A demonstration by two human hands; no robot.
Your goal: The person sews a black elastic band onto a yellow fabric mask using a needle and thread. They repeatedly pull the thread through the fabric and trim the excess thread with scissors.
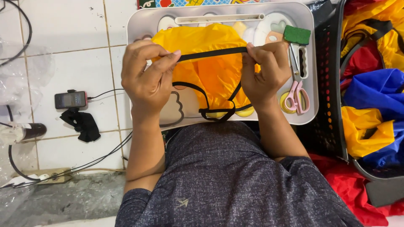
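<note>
The left hand [147, 73] and right hand [265, 71] each pinch an end of a black strap [212, 54], stretched taut between them above yellow fabric [210, 71] on a white tray [309, 63]. Pink scissors [296, 96] lie just right of the right hand.

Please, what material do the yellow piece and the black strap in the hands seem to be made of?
The yellow piece looks like thin synthetic fabric, perhaps nylon or polyester: it has a slight sheen and crumples in sharp folds. The black strap, stretched between the left hand and the right hand, looks like flat matte woven tape, possibly elastic; the picture cannot confirm this.
</note>
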